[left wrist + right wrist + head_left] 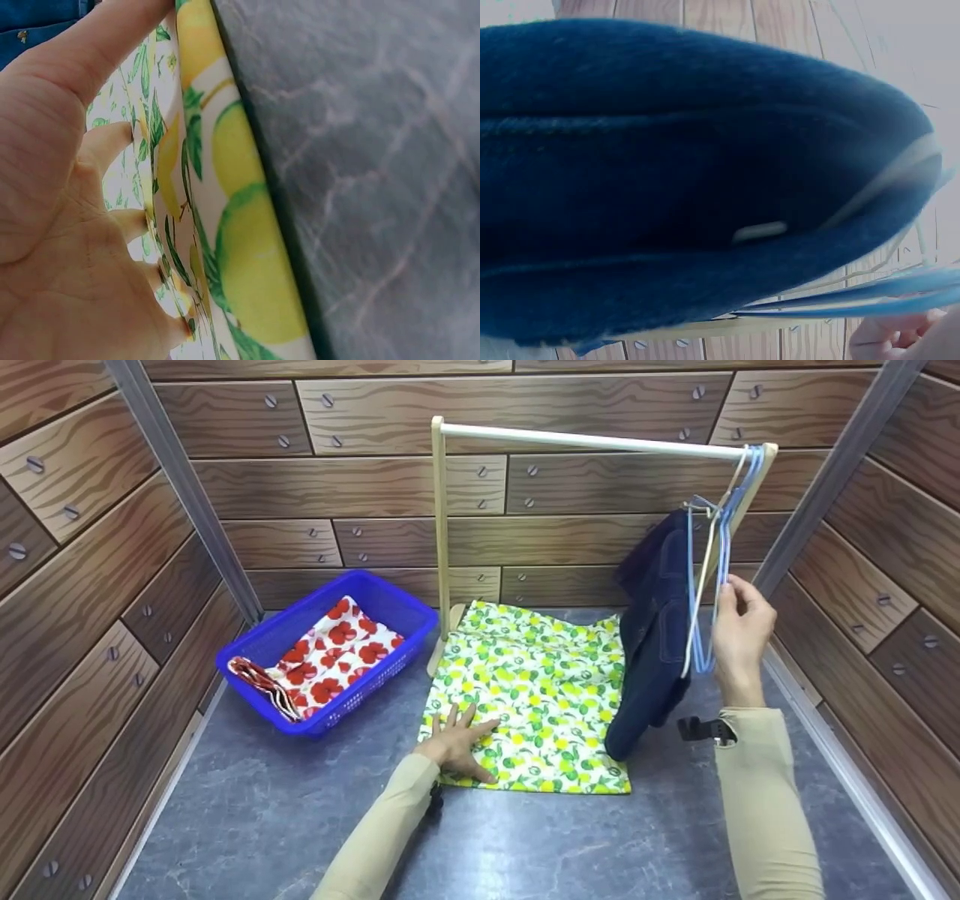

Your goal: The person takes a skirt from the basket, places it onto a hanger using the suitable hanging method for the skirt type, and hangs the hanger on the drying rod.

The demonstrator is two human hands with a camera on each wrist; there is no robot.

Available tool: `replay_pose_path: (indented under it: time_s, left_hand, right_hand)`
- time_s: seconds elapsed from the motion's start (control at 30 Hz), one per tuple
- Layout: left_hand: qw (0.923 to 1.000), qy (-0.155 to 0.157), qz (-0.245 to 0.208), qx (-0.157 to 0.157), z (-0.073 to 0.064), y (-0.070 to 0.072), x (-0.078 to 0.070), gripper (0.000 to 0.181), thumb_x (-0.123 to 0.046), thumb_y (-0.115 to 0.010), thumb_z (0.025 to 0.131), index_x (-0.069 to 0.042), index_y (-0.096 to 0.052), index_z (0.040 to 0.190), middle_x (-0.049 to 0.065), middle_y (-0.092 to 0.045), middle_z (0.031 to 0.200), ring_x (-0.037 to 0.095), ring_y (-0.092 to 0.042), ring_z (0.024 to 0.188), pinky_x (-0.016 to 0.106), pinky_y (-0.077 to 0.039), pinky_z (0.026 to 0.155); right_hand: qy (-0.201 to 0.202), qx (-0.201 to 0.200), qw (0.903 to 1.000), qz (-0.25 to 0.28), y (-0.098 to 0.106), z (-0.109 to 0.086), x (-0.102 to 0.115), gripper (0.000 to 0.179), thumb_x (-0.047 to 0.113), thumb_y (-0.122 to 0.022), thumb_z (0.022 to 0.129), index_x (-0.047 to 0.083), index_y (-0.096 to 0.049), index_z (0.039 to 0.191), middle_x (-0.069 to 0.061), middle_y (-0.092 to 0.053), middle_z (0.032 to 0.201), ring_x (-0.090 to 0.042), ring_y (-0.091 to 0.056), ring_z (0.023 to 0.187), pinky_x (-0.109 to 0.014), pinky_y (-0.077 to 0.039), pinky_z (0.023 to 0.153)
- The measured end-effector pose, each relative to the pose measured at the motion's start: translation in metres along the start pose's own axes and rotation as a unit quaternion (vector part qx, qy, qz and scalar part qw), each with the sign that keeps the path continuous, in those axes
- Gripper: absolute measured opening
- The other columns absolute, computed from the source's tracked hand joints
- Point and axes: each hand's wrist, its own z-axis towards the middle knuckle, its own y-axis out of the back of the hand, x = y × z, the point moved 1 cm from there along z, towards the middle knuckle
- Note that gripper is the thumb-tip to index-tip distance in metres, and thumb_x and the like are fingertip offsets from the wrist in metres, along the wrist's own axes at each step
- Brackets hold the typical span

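Observation:
A cloth with a lemon print (540,697) lies spread flat on the floor. My left hand (455,744) rests on its near left corner with fingers spread; in the left wrist view those fingertips touch the cloth (255,262) by its edge. At the rack's right end, my right hand (742,634) pinches a blue hanger (725,547) by its side. Blue and pale hangers are bunched there. Beside them hangs a dark blue denim garment (652,637), its lower part next to the cloth. Denim (667,150) fills much of the right wrist view, partly hiding the hangers.
A wooden rack with a white rail (592,439) stands over the cloth. To the left is a blue plastic basket (390,596) containing a folded red-flowered cloth (337,649). Wood-patterned walls (97,607) enclose the grey marbled floor (540,847).

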Motion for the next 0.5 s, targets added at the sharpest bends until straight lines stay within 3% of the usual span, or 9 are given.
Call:
replay_pose_path:
  time_s: [0.23, 0.5]
  left_hand:
    - [1.0000, 0.002, -0.003, 0.006, -0.0001, 0.0002, -0.0008, 0.104, -0.058, -0.080, 0.071, -0.041, -0.021, 0.155, 0.006, 0.007, 0.166, 0.034, 0.015, 0.151, 0.061, 0.013, 0.117]
    - [1.0000, -0.001, -0.007, 0.001, -0.0014, -0.0001, 0.0021, 0.104, -0.058, -0.079, 0.072, -0.039, -0.021, 0.155, 0.007, 0.006, 0.166, 0.035, 0.016, 0.151, 0.061, 0.013, 0.117]
  right_hand:
    - [0.042, -0.013, 0.9975, -0.056, -0.0017, -0.0004, -0.0053, 0.033, 0.014, -0.048, 0.101, -0.001, -0.061, 0.128, 0.013, -0.052, 0.093, -0.002, -0.048, 0.088, -0.018, -0.040, 0.080]
    - [0.055, -0.001, 0.9984, -0.016, -0.0025, 0.0002, -0.0038, 0.029, 0.008, -0.045, 0.101, -0.001, -0.061, 0.124, 0.010, -0.056, 0.093, -0.003, -0.051, 0.089, -0.018, -0.040, 0.081]
